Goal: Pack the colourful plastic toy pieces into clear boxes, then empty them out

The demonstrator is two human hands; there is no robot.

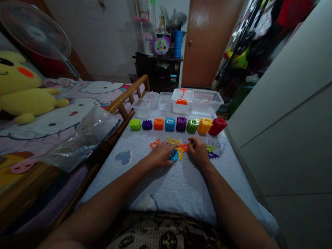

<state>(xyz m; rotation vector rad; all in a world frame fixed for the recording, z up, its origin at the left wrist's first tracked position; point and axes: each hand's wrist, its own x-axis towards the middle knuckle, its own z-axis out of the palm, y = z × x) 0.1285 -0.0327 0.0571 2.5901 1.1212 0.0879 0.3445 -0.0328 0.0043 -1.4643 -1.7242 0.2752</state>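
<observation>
My left hand lies low over flat plastic building pieces on the cloth, fingers stretched forward and holding nothing that shows. Beside its thumb side is a blue piece, partly hidden. Its fingertips reach an orange-red piece that lies between both hands. My right hand is at the other end of that piece, fingers loosely bent and apart. Around them lie a yellow lattice piece, another yellow piece, an orange triangular piece, a green piece and a purple piece.
Beyond my hands stands a row of piece stacks sorted by colour, from a lime stack to a red stack. Clear plastic bins and an orange-handled box are behind. A wooden bed rail borders the left, a pale cabinet the right.
</observation>
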